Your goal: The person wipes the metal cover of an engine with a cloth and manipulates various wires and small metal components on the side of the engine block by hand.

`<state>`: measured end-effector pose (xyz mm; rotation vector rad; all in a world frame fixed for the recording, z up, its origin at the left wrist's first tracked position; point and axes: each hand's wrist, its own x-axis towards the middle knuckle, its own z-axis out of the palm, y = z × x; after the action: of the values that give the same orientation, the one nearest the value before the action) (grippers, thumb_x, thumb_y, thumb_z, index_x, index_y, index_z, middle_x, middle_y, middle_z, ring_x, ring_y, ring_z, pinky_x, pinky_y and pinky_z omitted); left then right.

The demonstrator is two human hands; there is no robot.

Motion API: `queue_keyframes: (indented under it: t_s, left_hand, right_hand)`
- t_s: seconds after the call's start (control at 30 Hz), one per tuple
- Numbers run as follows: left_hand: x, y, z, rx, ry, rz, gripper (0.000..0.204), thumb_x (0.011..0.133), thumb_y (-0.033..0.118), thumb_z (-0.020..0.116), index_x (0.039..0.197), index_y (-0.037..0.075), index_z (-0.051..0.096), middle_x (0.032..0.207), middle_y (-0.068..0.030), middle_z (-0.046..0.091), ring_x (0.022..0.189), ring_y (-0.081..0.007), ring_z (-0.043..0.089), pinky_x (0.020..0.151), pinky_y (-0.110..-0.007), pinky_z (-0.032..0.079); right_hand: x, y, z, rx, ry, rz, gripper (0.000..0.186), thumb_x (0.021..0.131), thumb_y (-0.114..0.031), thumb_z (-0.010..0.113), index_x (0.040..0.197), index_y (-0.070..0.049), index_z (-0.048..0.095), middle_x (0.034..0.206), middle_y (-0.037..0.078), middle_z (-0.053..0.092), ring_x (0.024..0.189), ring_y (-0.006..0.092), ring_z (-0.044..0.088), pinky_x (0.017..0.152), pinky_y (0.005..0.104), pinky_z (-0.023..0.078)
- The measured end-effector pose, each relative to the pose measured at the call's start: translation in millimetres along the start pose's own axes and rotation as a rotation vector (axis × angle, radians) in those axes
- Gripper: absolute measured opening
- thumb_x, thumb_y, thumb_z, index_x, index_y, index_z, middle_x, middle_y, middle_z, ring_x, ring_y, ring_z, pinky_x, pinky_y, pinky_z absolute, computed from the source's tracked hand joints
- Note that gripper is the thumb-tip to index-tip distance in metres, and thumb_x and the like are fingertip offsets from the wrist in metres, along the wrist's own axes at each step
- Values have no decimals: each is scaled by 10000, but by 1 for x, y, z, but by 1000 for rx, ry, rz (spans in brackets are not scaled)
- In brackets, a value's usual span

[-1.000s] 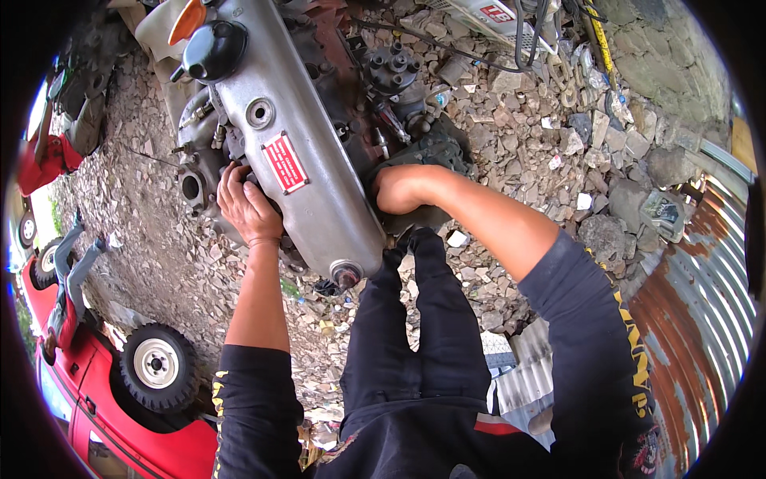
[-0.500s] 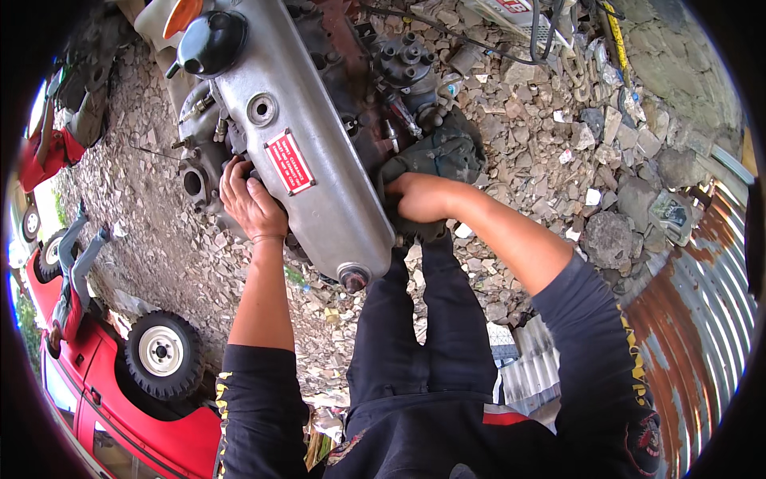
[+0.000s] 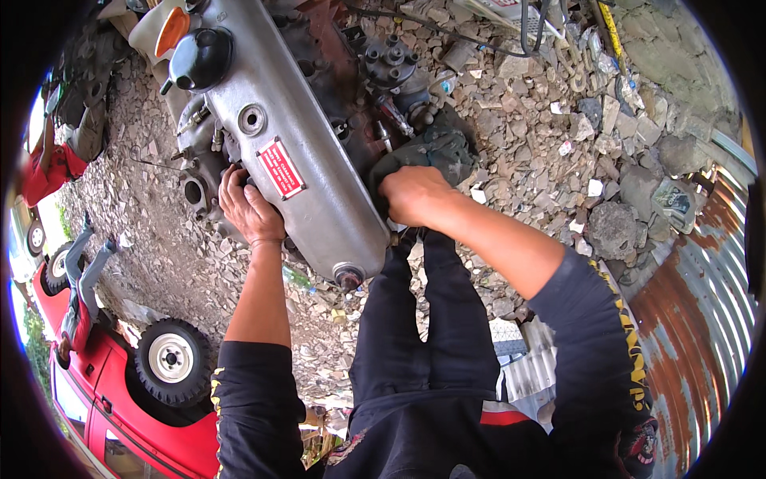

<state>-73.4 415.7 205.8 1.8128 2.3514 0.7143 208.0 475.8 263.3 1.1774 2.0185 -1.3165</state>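
A silver valve cover (image 3: pixel 315 191) with a red label and black cap (image 3: pixel 198 60) lies on top of an engine. My left hand (image 3: pixel 249 209) grips the cover's left side, fingers curled over the engine parts beside a round flanged opening (image 3: pixel 193 191). My right hand (image 3: pixel 415 194) is closed on a dark grey-green cloth (image 3: pixel 439 152) against the cover's right side; its fingertips are hidden. Above the cloth are a distributor-like part (image 3: pixel 387 60) and a reddish engine block (image 3: pixel 307 44).
Broken rubble covers the ground (image 3: pixel 511 120). Rusty corrugated sheet (image 3: pixel 678 335) lies right, a concrete surface (image 3: pixel 662 56) upper right, a cable (image 3: pixel 447 32) above. At left are a red vehicle (image 3: pixel 136 423), a person in red (image 3: pixel 52 172) and another person's legs (image 3: pixel 88 271).
My right hand shifts slightly at the cloth, its knuckles turning a little. My left hand keeps its place on the engine, and the view moves slightly.
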Motion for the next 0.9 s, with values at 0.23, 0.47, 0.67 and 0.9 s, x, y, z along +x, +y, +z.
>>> queue_keyframes:
  t_s: [0.23, 0.47, 0.67, 0.9]
  left_hand:
    - [-4, -6, 0, 8, 9, 13, 390, 925, 304, 359, 1142, 40, 548, 1295, -145, 533, 1237, -338, 442, 1063, -466, 284]
    - [-3, -19, 9, 18, 51, 100, 466, 977, 380, 320, 1184, 27, 542, 1288, -141, 556, 1211, -337, 485, 1035, -464, 328]
    - [-5, -37, 7, 44, 56, 136, 516, 995, 407, 285, 1211, 18, 544, 1292, -143, 559, 1211, -337, 492, 1032, -464, 334]
    - [-5, -20, 7, 10, 37, 91, 492, 980, 403, 310, 1204, 28, 535, 1295, -144, 550, 1217, -337, 480, 1037, -462, 319]
  right_hand:
    - [-64, 66, 8, 683, 11, 71, 330, 738, -37, 496, 1027, 21, 644, 856, 141, 688, 764, 218, 646, 690, 339, 495]
    - [-77, 85, 28, 1039, 93, 50, 294, 806, -137, 543, 1034, 15, 648, 839, 67, 666, 780, 116, 550, 743, 294, 471]
    - [-24, 41, 17, 389, 59, -182, 243, 803, -206, 550, 932, -29, 654, 850, 204, 664, 790, 374, 632, 702, 453, 487]
    - [-2, 13, 28, -367, 142, -216, 144, 789, -167, 582, 864, -136, 701, 805, 81, 714, 778, 251, 703, 627, 391, 532]
